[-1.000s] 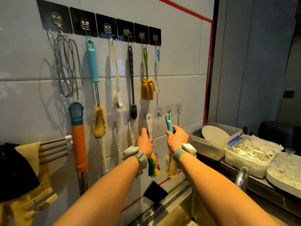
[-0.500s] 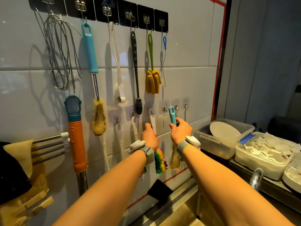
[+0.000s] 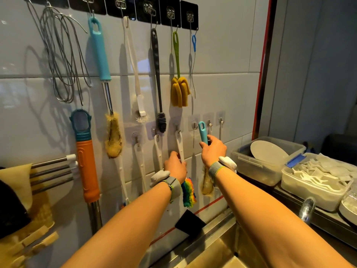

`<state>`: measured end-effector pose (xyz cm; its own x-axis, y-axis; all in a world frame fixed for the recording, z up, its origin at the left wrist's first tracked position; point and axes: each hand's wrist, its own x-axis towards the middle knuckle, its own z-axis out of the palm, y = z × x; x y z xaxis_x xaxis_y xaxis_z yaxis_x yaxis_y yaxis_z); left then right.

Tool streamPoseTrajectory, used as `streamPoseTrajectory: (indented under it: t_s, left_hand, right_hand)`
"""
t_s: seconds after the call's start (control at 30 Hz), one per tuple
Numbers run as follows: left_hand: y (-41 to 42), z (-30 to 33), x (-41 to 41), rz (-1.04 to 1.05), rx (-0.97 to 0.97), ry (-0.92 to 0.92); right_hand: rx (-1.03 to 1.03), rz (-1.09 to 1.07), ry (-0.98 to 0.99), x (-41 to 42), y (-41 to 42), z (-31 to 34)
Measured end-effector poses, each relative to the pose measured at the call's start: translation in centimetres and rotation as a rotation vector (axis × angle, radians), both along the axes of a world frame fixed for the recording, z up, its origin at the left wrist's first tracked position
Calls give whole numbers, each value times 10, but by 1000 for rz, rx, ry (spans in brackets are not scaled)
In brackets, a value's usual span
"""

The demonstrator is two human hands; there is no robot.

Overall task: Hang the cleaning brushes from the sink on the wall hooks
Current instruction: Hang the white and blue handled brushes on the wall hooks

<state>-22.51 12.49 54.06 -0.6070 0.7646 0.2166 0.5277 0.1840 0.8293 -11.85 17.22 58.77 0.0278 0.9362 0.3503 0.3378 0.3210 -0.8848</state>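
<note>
My left hand [image 3: 175, 167] grips the white handle of a rainbow-bristled brush [image 3: 189, 194]. The handle's top loop sits on a small clear wall hook [image 3: 178, 130] in the lower row. My right hand [image 3: 213, 149] holds a brush with a teal handle [image 3: 202, 132] and a tan fuzzy head [image 3: 207, 183]. Its loop is held up beside the empty lower hooks [image 3: 194, 125], touching none that I can see. The steel sink [image 3: 216, 254] lies below my forearms.
An upper row of black-backed hooks carries a wire coil [image 3: 61, 55], a teal brush [image 3: 100, 53], white, black and green brushes. An orange-handled tool [image 3: 87, 157] and a towel rail [image 3: 52, 171] are at the left. Plastic tubs [image 3: 266, 163] stand on the counter at the right.
The view has moved closer to the wall. My left hand lifted the white handle so its loop now rests on the lower hook. My right hand raised the teal handle slightly toward the hooks.
</note>
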Motion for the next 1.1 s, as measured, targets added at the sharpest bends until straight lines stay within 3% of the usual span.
streamPoseTrajectory:
  t_s: [0.57,1.1]
  left_hand:
    - [-19,-9,-3,-18,4,3]
    - [-38,-4,-5,-60,35,6]
  right_hand:
    - [-5,-24,-69,-25,18,-20]
    - [-56,11,-334,-28,24,-18]
